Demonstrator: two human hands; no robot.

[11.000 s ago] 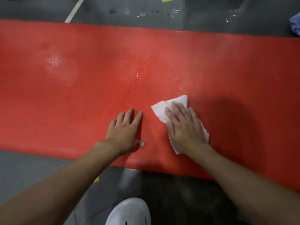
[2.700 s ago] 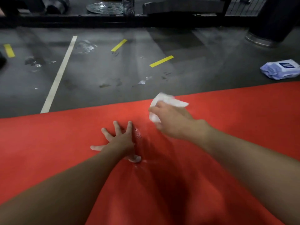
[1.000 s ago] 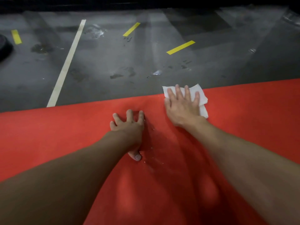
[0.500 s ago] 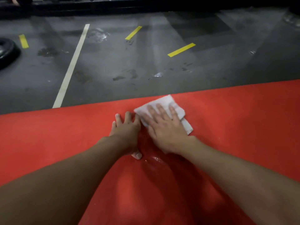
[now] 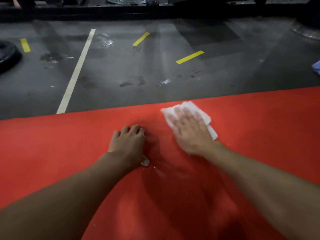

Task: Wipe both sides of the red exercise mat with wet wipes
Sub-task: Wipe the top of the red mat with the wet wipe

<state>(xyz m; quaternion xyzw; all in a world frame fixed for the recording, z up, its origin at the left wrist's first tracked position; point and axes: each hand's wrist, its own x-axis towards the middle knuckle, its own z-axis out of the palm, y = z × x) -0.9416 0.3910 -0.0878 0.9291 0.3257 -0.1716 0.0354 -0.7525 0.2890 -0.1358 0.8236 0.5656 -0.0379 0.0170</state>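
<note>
the right fingers (image 5: pixel 186 115) lie straight and slightly spread, pressed flat on a white wet wipe (image 5: pixel 189 105); they are blurred, and they pinch nothing. the wipe is folded into a rough pad and shows past the fingertips on the far side and past the little-finger side to the right. the right hand (image 5: pixel 190 134) covers its middle, palm down, with the forearm running back to the near right corner.

the left fingers (image 5: pixel 134 129) are curled, knuckles up, tips down on the mat, and they hold nothing. the thumb sticks out on the near side, its nail showing. the left hand (image 5: pixel 127 144) rests just left of the right hand, apart from the wipe, with its forearm coming in from the near left.

both hands rest on the red exercise mat (image 5: pixel 52 144), which lies flat on the floor (image 5: pixel 121 70). its long axis runs left to right across the whole view, and both ends are out of frame. the far long edge slants upward toward the right, and the wipe sits just short of that edge. a wet sheen shows on the mat between and near the hands.

beyond the mat, the grey floor carries a white line (image 5: pixel 76 70), yellow tape strips (image 5: pixel 190 57) and wet patches. a dark round object (image 5: pixel 7 56) sits at the far left, and a pale blue thing (image 5: pixel 316 66) is cut off at the right edge.
</note>
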